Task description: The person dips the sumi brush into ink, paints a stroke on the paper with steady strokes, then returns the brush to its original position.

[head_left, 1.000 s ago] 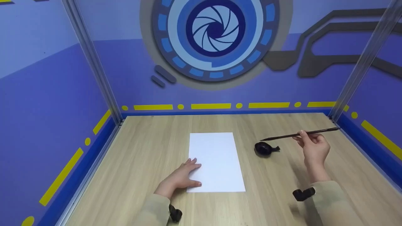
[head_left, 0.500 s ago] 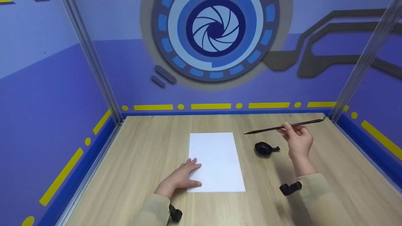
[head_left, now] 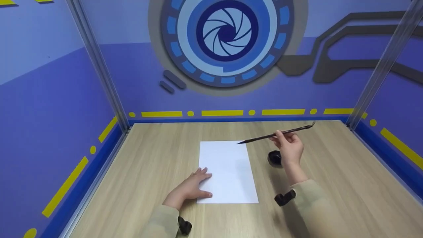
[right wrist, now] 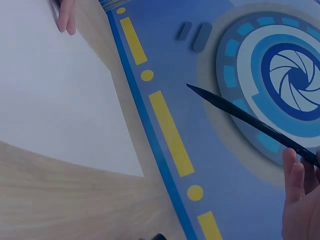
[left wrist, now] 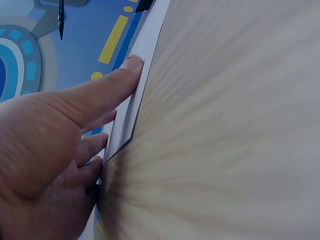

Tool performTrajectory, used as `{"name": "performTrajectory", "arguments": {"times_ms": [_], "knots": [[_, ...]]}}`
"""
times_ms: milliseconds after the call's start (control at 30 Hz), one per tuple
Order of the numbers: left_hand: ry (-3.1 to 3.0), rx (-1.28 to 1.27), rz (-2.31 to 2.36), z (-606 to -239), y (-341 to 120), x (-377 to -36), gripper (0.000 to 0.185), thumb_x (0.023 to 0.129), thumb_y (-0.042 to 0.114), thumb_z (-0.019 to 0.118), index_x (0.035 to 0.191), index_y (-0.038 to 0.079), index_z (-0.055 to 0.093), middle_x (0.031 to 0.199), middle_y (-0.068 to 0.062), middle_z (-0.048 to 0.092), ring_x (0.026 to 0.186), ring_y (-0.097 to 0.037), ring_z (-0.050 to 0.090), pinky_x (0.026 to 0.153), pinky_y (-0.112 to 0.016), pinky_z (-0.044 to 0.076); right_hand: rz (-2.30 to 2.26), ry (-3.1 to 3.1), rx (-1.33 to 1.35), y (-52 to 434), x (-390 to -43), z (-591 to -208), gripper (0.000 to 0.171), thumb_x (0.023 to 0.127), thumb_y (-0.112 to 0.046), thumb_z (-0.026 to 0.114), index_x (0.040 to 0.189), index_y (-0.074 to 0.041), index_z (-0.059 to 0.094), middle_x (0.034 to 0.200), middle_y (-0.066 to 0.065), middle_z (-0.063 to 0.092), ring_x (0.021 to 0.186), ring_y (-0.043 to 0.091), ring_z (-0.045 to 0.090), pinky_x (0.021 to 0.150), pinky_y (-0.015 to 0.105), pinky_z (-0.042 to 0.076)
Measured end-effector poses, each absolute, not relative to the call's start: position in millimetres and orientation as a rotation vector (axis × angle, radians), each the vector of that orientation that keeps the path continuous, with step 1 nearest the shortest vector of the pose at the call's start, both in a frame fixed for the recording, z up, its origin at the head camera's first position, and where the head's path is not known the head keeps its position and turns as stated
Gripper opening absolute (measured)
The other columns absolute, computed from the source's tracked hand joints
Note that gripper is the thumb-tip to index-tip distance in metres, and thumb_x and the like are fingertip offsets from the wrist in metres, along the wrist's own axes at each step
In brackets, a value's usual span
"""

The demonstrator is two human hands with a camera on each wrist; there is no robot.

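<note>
A white sheet of paper lies on the wooden table. My left hand rests on its lower left edge with fingers spread; the left wrist view shows the thumb straight along the paper. In my right hand I pinch a dark writing brush partway along its shaft. Its pointed tip aims left and appears over the paper's upper right corner in the head view, held above the table. Behind my right hand, a small round black dish is partly hidden, its short handle out of sight.
The pale wood table is bounded by a blue wall with yellow dashes at the back and by side panels. Metal posts stand at the back corners. Black camera mounts sit on both wrists.
My right hand has moved left with the brush, from the right of the black dish to in front of it; the tip has come over the paper. The left hand stays put.
</note>
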State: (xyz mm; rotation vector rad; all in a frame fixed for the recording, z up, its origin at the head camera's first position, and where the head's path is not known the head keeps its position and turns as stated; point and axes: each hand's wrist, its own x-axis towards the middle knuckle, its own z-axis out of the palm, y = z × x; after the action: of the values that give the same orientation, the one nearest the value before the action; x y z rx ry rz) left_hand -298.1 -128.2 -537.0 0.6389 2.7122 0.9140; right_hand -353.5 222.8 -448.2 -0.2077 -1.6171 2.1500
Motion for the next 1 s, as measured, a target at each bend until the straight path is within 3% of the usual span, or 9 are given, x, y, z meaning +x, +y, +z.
{"name": "performTrajectory", "arguments": {"times_ms": [600, 1000], "knots": [[2.701, 0.629, 0.923, -535, -127, -298, 0.076, 0.086, 0.031, 0.083, 0.150, 0.006, 0.051, 0.168, -0.016, 0.032, 0.160, -0.039, 0.020, 0.131, -0.058, 0.018, 2.163, -1.691, -0.166, 161, -368, -465, 0.021, 0.096, -0.014, 0.073, 0.105, 0.001, 0.062, 0.083, -0.005, 0.075, 0.072, 0.008, 0.076, 0.071, 0.020, 0.063], [2.712, 0.658, 0.915, -536, -129, -297, 0.076, 0.086, 0.031, 0.084, 0.149, 0.003, 0.051, 0.167, -0.019, 0.033, 0.159, -0.041, 0.021, 0.130, -0.059, 0.018, 2.172, -1.667, -0.151, 121, -375, -478, 0.012, 0.094, -0.003, 0.073, 0.098, 0.003, 0.064, 0.081, -0.002, 0.073, 0.066, 0.008, 0.075, 0.064, 0.018, 0.061]]}}
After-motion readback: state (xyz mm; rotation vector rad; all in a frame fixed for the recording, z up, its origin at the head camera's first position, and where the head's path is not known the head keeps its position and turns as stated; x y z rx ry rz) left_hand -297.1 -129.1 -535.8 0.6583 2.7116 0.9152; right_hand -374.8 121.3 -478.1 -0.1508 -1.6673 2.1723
